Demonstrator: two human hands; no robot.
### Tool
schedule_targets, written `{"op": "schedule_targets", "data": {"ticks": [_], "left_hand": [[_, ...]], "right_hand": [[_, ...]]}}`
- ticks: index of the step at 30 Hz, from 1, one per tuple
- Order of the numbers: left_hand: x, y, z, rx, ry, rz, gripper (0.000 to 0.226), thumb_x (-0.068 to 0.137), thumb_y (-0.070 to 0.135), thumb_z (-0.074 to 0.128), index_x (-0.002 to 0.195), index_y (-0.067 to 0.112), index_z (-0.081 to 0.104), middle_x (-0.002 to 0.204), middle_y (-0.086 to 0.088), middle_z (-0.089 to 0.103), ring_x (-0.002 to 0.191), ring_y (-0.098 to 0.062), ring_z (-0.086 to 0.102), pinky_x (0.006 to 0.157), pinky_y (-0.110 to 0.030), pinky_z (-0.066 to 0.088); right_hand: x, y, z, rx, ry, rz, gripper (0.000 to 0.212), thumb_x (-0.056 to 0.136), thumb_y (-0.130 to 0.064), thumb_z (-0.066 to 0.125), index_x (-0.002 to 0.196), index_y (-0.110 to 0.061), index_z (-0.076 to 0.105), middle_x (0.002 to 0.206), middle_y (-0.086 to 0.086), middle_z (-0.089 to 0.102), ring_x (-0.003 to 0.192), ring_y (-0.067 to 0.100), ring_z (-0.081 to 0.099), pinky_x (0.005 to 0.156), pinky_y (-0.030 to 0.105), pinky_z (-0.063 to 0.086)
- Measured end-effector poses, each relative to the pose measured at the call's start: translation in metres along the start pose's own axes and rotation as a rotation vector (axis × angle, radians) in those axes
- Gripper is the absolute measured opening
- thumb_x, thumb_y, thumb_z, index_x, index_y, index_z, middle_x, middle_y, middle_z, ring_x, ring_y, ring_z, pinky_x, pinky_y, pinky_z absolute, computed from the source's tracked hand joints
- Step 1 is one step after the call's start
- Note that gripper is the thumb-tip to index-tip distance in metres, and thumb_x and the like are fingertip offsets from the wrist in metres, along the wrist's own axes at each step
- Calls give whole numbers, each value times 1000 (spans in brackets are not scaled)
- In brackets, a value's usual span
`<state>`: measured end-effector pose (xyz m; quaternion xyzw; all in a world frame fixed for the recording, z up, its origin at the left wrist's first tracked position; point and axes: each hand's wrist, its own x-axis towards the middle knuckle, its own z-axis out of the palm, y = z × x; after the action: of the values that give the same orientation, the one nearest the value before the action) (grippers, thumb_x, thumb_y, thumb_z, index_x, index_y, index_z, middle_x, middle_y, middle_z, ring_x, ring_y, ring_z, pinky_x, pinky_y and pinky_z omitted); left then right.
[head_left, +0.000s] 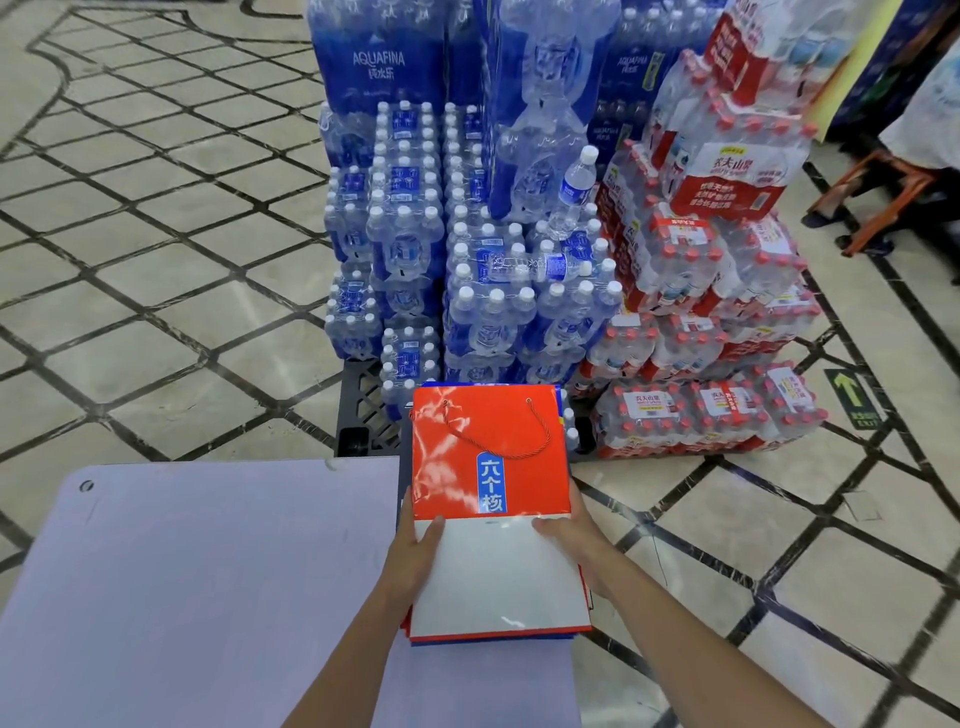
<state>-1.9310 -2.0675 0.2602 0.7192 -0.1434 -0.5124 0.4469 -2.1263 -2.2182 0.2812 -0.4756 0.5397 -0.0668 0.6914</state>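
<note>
A flat stack of folded gift bags (493, 519) lies in front of me, partly over the right edge of a pale lilac table (197, 582). The top bag is red above and white below, with a blue label and a red cord handle. My left hand (415, 561) grips the stack's left edge, thumb on the white part. My right hand (576, 545) grips the right edge, thumb on top as well. Blue edges of lower bags show under the stack.
Shrink-wrapped packs of blue-labelled water bottles (467, 291) are stacked on a dark pallet (358, 415) straight ahead. Red-capped bottle packs (696, 332) pile up to the right. Two loose bottles (571, 192) rest on top. Tiled floor (156, 260) spreads left.
</note>
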Motion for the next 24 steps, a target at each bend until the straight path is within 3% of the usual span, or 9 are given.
{"op": "schedule_targets", "data": {"ticks": [3,5,10,13,20,22,24], "left_hand": [[-4,7,-3,-25,-2,38,70,82,58,61,143,43,29,125,10,62,101,-10,68,82,-40,59],[-6,10,-1,-35,-5,37,64,84,56,60,140,43,31,122,12,61,98,-6,68,80,-36,59],[-8,5,2,-8,-11,29,69,78,65,59,137,51,27,126,8,60,105,-19,67,88,-51,55],[-11,4,5,28,-8,21,68,77,70,55,135,56,23,128,10,58,108,-19,65,91,-51,54],[-8,1,3,88,9,17,76,79,71,53,144,48,18,133,8,55,109,-14,62,93,-47,54],[-13,7,3,123,-6,25,68,88,62,53,144,44,20,132,8,54,106,-11,62,90,-41,55],[-18,17,2,211,-40,81,59,90,55,53,139,45,22,135,8,51,110,-10,60,91,-37,54]], "right_hand": [[-1,4,5,6,9,19,66,88,-17,67,137,-47,36,118,-7,67,105,17,67,78,36,57],[1,6,6,-8,21,15,69,87,-16,67,140,-46,35,118,-6,68,104,18,67,84,42,57],[2,7,1,20,37,-14,68,89,-5,62,140,-42,38,118,-3,68,104,20,68,83,42,57],[5,7,-1,8,31,-23,70,86,-7,64,141,-41,38,119,-3,68,106,21,67,88,47,56],[0,5,0,-19,-25,-56,77,74,-24,72,139,-46,38,124,-4,66,112,21,64,95,54,51],[-3,4,1,-128,11,-54,79,77,-29,75,142,-43,32,132,-1,61,117,22,60,98,54,49],[-8,-2,4,-415,199,-117,87,80,-34,74,149,-35,20,143,1,48,130,23,47,105,52,44]]}}
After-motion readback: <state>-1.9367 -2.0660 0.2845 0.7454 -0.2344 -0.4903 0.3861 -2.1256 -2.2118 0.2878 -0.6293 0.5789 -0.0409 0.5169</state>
